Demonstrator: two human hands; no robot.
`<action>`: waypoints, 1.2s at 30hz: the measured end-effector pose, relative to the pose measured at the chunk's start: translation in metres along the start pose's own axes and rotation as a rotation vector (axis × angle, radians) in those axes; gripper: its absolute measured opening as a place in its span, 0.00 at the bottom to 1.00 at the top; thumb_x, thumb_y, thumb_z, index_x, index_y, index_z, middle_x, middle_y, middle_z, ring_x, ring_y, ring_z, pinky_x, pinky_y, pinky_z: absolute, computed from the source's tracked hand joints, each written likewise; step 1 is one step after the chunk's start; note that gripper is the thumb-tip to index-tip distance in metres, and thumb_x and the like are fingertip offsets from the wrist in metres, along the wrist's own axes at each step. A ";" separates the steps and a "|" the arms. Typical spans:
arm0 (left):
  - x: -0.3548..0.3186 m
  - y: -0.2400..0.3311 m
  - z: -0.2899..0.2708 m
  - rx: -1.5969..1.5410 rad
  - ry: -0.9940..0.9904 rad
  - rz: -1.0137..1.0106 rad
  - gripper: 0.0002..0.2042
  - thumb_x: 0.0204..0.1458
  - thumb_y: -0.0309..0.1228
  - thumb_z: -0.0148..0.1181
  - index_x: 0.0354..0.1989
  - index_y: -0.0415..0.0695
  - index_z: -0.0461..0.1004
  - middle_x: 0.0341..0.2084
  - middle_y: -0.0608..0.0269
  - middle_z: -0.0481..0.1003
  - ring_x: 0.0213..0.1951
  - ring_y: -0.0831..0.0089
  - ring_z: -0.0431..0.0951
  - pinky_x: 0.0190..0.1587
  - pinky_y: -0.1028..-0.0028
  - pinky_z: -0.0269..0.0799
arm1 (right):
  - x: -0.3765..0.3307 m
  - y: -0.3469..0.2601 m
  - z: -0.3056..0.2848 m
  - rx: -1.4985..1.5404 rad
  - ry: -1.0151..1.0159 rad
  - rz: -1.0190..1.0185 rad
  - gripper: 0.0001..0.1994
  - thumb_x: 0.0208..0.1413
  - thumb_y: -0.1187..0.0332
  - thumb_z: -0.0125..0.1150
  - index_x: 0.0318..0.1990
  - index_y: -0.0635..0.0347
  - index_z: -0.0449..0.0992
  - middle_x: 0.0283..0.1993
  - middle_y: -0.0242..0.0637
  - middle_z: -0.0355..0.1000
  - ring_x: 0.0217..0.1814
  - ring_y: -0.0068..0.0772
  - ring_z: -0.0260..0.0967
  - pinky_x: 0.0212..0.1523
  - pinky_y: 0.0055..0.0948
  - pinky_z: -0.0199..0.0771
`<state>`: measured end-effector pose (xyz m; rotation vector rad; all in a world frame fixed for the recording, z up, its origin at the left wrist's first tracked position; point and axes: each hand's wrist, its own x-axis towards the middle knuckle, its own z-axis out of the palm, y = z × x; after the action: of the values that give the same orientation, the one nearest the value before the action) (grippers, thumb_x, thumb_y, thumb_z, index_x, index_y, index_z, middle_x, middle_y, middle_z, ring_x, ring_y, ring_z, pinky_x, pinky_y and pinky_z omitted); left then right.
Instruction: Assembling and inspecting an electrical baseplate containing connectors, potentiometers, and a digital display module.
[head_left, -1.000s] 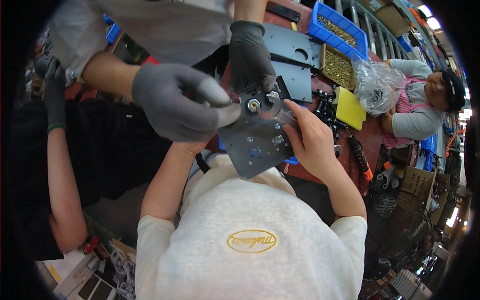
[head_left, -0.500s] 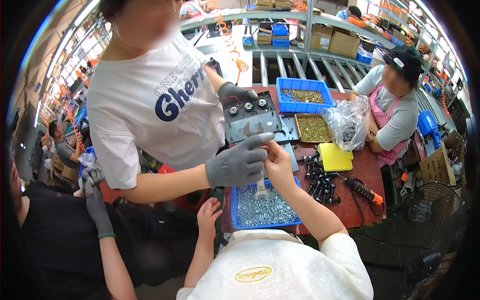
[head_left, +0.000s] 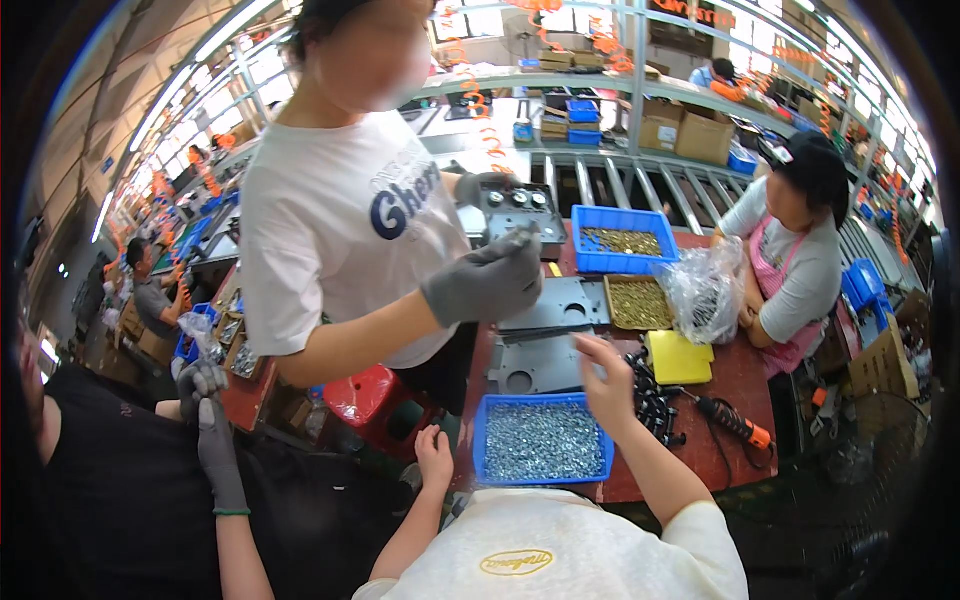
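My right hand (head_left: 610,385) is raised over the right edge of a blue tray (head_left: 480,440) of small silvery metal parts. Its fingers are apart and nothing shows in them. My left hand (head_left: 433,458) hangs left of that tray, beside the table edge, fingers loosely spread and holding nothing. Flat grey metal plates (head_left: 540,350) with round holes lie just beyond the tray. Across from me a co-worker's gloved hand (head_left: 485,280) is lifted, with something small and blurred at its fingertips. The co-worker's other hand holds a dark metal panel (head_left: 515,215) bearing round fittings.
Black bolt-like parts (head_left: 655,405) lie by a yellow pad (head_left: 680,358) and an orange-black power screwdriver (head_left: 735,422). Farther back are a blue bin (head_left: 578,262) and a box (head_left: 612,318) of brassy parts, beside a clear plastic bag (head_left: 700,295). A red stool (head_left: 360,395) stands left.
The co-worker's gloved hand and panel have moved back, away from my right hand. A wrench between our hands earlier is gone from over the tray. The flat plates are now uncovered.
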<state>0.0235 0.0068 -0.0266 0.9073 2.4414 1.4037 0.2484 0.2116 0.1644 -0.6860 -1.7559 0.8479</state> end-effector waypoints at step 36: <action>-0.017 -0.025 0.046 0.313 -0.112 -0.217 0.23 0.60 0.46 0.40 0.50 0.37 0.67 0.52 0.50 0.67 0.53 0.53 0.67 0.54 0.64 0.62 | -0.206 0.155 -0.130 -0.994 -0.101 0.121 0.18 0.48 0.75 0.56 0.49 0.63 0.66 0.44 0.45 0.61 0.47 0.46 0.61 0.48 0.41 0.60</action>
<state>0.0467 0.0211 -0.0750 0.7270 2.6224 0.8923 0.4451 0.1718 -0.0430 -1.4080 -2.2125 0.0121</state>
